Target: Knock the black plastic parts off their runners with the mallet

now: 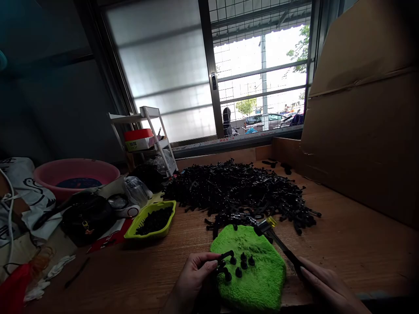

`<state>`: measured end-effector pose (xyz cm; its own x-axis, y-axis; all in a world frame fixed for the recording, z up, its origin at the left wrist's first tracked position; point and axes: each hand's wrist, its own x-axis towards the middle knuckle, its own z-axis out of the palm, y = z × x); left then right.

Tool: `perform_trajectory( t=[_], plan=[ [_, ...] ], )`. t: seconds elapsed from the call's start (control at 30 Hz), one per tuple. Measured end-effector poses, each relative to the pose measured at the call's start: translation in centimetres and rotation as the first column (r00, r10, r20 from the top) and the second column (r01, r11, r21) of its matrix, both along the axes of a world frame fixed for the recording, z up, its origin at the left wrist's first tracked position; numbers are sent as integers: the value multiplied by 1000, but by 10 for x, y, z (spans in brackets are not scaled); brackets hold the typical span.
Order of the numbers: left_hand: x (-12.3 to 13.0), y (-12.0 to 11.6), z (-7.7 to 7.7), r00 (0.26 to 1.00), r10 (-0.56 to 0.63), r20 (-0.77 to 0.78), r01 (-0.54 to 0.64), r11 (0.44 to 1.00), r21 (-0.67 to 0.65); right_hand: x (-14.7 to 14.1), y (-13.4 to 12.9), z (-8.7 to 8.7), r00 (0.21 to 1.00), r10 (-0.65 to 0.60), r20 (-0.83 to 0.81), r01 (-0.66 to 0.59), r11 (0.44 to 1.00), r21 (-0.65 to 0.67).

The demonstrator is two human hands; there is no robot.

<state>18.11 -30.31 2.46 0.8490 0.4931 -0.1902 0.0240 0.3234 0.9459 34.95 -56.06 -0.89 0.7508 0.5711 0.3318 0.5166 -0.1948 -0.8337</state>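
Note:
My left hand point(199, 271) pinches a small black plastic part point(226, 254) between thumb and fingers, over the left side of a fuzzy green pad point(255, 288). Several small black knob-like pieces point(238, 272) stand on the pad beside my fingertips. In my right hand point(322, 279) is a hammer point(284, 246), gripped by its dark handle. The hammer's head, with a clear yellow face at one end, hangs over the pad's far edge. Just behind the pad lies a wide heap of black plastic parts point(235, 187).
Left of the heap sits a yellow-green basket point(172, 213) holding small black pieces. Farther left are a black bag point(87, 220), a pink basin point(49, 170) and a white rack point(151, 112). A large cardboard sheet point(363, 139) borders the wooden table point(347, 237) on the right.

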Motion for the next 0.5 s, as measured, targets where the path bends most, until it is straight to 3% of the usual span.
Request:
perform_trajectory(
  t=[0.17, 0.5],
  plan=[
    [1, 0, -5, 999, 33, 3, -33, 998, 45, 5, -3, -11, 997, -74, -7, 74, 997, -33],
    [-1, -3, 2, 1000, 24, 18, -24, 1000, 19, -1, -1, 3, 998, -68, -16, 66, 992, -106]
  ],
)
